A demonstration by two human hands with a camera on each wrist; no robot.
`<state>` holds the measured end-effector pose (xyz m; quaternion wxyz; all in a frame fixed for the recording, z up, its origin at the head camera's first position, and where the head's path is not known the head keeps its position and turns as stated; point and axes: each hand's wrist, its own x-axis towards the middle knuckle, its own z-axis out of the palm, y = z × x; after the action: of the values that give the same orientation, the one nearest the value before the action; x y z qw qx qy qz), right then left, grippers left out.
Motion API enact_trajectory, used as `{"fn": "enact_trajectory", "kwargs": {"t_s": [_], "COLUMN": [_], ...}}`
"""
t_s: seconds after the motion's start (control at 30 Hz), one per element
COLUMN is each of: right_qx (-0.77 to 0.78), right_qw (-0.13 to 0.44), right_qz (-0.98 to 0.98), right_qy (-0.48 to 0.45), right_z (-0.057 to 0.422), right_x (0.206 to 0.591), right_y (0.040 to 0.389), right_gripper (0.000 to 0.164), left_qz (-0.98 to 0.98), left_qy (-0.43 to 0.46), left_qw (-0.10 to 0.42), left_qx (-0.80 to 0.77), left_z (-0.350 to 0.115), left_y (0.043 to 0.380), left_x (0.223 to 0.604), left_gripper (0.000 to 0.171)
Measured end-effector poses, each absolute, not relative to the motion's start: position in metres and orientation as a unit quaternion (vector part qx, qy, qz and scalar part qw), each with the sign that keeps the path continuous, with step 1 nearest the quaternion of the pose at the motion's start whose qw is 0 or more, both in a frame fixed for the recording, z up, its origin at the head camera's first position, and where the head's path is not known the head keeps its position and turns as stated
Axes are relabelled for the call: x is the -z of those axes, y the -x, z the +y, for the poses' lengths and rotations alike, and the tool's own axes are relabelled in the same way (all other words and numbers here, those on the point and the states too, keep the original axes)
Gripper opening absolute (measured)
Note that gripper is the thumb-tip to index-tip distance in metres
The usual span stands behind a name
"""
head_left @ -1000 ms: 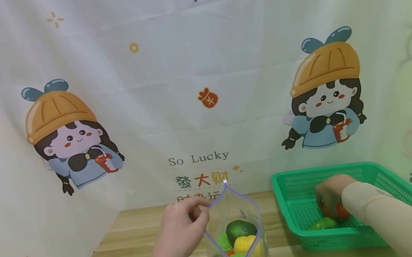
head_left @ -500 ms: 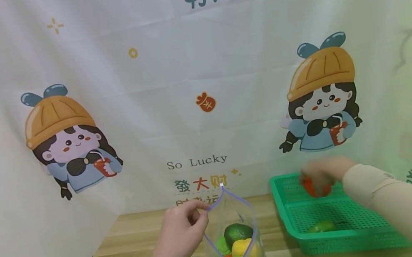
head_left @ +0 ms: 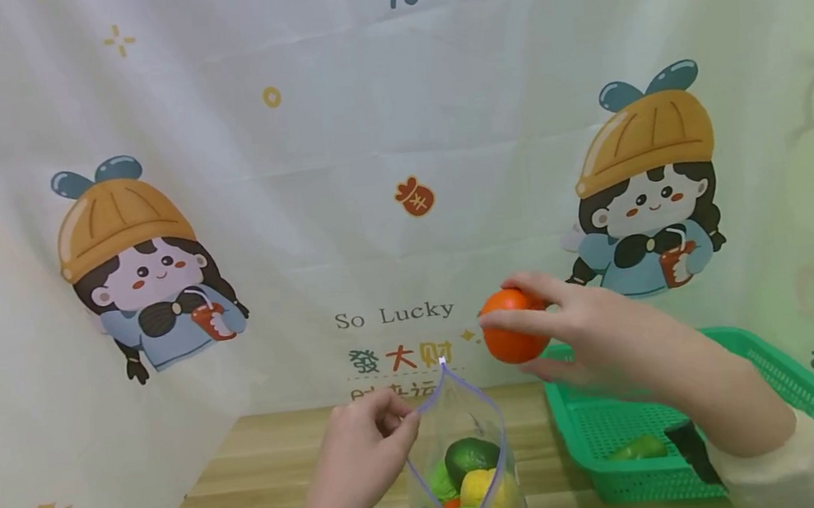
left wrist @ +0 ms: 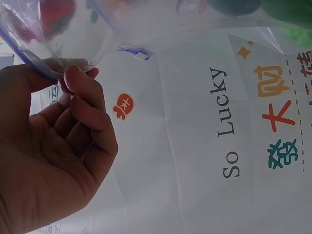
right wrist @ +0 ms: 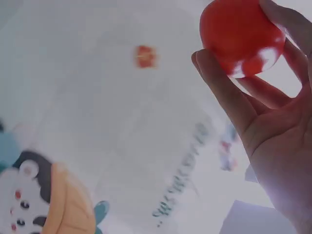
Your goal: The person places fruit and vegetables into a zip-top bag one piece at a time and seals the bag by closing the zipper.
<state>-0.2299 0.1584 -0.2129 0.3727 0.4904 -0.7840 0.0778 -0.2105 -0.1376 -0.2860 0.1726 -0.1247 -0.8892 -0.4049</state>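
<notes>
My left hand (head_left: 370, 450) pinches the left edge of a clear zip bag (head_left: 460, 401) with a purple seal. The bag stands with its mouth spread, its lower part cut off by the frame. Inside lie a dark green avocado-like piece (head_left: 471, 456), a yellow piece (head_left: 490, 489) and other green and red produce. In the left wrist view, finger and thumb of the left hand (left wrist: 58, 126) hold the bag's rim (left wrist: 34, 63). Above and right of the bag's mouth, my right hand (head_left: 594, 334) grips a shiny red tomato (head_left: 511, 327) in its fingers. The right wrist view shows the same tomato (right wrist: 241, 36).
A green plastic basket (head_left: 575, 435) stands on the wooden table (head_left: 267, 484) at the right, partly behind the right arm. A green pepper (head_left: 639, 447) lies in it. A printed cloth (head_left: 324, 172) hangs behind and along both sides.
My right hand has lifted the tomato out of the green basket and carried it left, to above the bag's right side. The left hand keeps its pinch on the bag's edge.
</notes>
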Motion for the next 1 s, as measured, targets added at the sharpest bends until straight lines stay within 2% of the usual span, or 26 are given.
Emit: {"fn": "enact_trajectory", "kwargs": {"t_s": [0.07,0.2,0.27,0.5,0.77,0.87,1.0], "right_qx": [-0.114,-0.184,-0.214,-0.3,-0.264,-0.24,-0.203], "right_qw": [0.403,0.393,0.38,0.301,0.227,0.224,0.256], "right_qz": [-0.765,-0.775,-0.783,-0.807,-0.863,-0.87,-0.867], "right_qy": [-0.49,-0.459,-0.444,-0.409,-0.365,-0.367,-0.377], "right_z": [0.152,0.148,0.148,0.131,0.11,0.105,0.104], "right_x": [0.218,0.236,0.245,0.263,0.278,0.281,0.285], "right_y": [0.205,0.171,0.165,0.186,0.205,0.207,0.209], "right_gripper": [0.071,0.049,0.047,0.066,0.068,0.067,0.05], "left_qz": [-0.89,-0.891,-0.89,-0.883,-0.884,-0.884,-0.882], "left_qy": [0.123,0.12,0.12,0.122,0.121,0.127,0.137], "left_qw": [0.178,0.185,0.188,0.204,0.196,0.197,0.202], "left_qx": [0.402,0.396,0.399,0.406,0.407,0.404,0.403], "left_z": [-0.136,-0.135,-0.134,-0.137,-0.134,-0.132,-0.131], "left_y": [0.21,0.209,0.208,0.207,0.207,0.207,0.207], "left_x": [0.285,0.285,0.286,0.284,0.284,0.284,0.284], "left_gripper": [0.009,0.011,0.011,0.009,0.011,0.012,0.011]}}
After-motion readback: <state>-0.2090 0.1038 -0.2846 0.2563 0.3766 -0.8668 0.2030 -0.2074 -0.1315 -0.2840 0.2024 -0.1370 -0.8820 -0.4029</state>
